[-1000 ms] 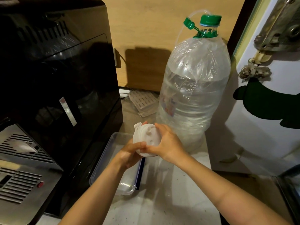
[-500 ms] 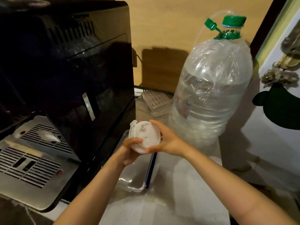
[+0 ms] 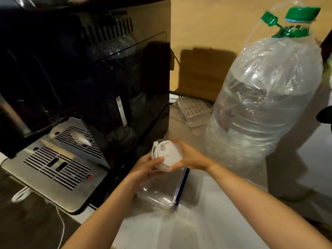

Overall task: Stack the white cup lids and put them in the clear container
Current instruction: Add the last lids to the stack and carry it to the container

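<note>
A stack of white cup lids [image 3: 166,155] is held between both hands, tilted with its top face toward me. My left hand [image 3: 145,169] grips its lower left edge. My right hand [image 3: 188,157] clasps its right side. Directly below the lids lies the clear container [image 3: 158,196], a rectangular plastic box with a blue clip along its right side, resting on the pale counter. The lids hover above the container's far end without touching it.
A black coffee machine [image 3: 86,87] with a metal drip tray [image 3: 59,159] stands close on the left. A large plastic-wrapped water bottle [image 3: 264,105] with a green cap stands at the right. A folded perforated item [image 3: 194,112] lies behind, near the wall.
My view has shifted left, so the machine and bottle appear further right. The hands keep the lid stack over the container, turned slightly.
</note>
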A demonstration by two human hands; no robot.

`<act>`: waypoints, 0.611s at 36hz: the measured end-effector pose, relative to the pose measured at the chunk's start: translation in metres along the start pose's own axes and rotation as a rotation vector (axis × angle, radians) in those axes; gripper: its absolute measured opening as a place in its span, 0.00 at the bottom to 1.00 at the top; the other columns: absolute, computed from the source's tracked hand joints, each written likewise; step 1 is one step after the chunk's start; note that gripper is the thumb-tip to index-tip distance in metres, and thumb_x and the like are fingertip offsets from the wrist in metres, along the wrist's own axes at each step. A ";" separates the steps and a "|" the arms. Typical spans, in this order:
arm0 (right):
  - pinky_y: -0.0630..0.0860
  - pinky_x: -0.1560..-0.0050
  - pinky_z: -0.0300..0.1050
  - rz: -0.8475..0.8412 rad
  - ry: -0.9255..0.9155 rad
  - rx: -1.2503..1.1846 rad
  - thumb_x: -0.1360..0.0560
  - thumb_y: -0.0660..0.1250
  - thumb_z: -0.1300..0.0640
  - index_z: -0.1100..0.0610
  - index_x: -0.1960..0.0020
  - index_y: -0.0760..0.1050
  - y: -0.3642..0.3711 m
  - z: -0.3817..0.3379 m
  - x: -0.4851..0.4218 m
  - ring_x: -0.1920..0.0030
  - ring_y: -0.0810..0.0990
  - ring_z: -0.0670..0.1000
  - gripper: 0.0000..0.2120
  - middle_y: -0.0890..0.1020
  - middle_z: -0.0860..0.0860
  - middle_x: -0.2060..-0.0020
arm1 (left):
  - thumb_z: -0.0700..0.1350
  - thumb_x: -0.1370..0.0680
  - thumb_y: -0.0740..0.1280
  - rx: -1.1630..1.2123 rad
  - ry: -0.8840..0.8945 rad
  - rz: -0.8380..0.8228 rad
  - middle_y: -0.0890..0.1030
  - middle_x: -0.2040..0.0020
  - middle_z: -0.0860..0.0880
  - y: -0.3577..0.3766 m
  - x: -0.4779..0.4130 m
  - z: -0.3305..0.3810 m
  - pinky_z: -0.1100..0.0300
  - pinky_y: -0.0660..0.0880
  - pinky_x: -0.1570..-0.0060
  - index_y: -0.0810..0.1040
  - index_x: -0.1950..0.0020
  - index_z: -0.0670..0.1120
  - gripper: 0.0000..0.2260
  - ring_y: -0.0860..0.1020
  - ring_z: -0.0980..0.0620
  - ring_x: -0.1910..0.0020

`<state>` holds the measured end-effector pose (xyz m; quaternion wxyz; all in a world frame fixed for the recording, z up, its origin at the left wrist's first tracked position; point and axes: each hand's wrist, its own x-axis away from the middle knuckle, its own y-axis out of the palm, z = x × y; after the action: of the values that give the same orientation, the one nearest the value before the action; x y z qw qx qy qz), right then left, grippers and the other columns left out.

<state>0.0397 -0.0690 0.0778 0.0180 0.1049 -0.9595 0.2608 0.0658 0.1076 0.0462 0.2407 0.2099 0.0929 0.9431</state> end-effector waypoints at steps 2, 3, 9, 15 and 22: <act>0.64 0.58 0.18 -0.009 -0.010 0.019 0.40 0.77 0.64 0.43 0.45 0.63 0.002 0.004 -0.002 0.52 0.71 0.31 0.34 0.68 0.35 0.52 | 0.38 0.27 0.67 -0.083 -0.027 0.093 0.81 0.51 0.43 -0.002 0.000 -0.003 0.61 0.82 0.62 0.72 0.40 0.38 0.17 0.81 0.49 0.54; 0.63 0.56 0.18 -0.012 -0.026 0.041 0.40 0.77 0.64 0.43 0.45 0.63 0.004 0.006 -0.004 0.51 0.72 0.33 0.34 0.69 0.36 0.51 | 0.38 0.27 0.68 -0.149 -0.045 0.136 0.81 0.52 0.42 -0.003 0.000 -0.004 0.64 0.81 0.65 0.73 0.41 0.37 0.15 0.81 0.50 0.56; 0.64 0.46 0.40 -0.086 0.008 0.344 0.39 0.77 0.52 0.53 0.33 0.59 0.014 0.019 -0.013 0.39 0.69 0.52 0.41 0.71 0.54 0.37 | 0.40 0.29 0.72 -0.480 -0.128 0.242 0.80 0.60 0.46 -0.003 -0.003 -0.009 0.64 0.73 0.69 0.77 0.47 0.38 0.13 0.78 0.52 0.63; 0.69 0.40 0.52 -0.180 0.147 0.467 0.39 0.75 0.52 0.53 0.34 0.60 0.022 0.025 -0.021 0.40 0.72 0.57 0.39 0.73 0.55 0.38 | 0.40 0.30 0.73 -0.687 -0.158 0.340 0.81 0.47 0.36 0.004 -0.009 -0.014 0.53 0.76 0.54 0.77 0.47 0.36 0.14 0.79 0.38 0.48; 0.63 0.39 0.50 -0.254 0.201 0.671 0.37 0.73 0.48 0.56 0.34 0.59 0.032 0.029 -0.028 0.39 0.70 0.59 0.38 0.73 0.56 0.38 | 0.41 0.28 0.71 -0.779 -0.223 0.352 0.80 0.45 0.36 0.009 -0.015 -0.024 0.51 0.76 0.48 0.76 0.44 0.36 0.15 0.79 0.39 0.46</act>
<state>0.0606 -0.0511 0.0347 0.1090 0.1968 -0.7936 0.5654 0.0635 0.0908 0.0214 0.1461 0.2165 -0.3329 0.9061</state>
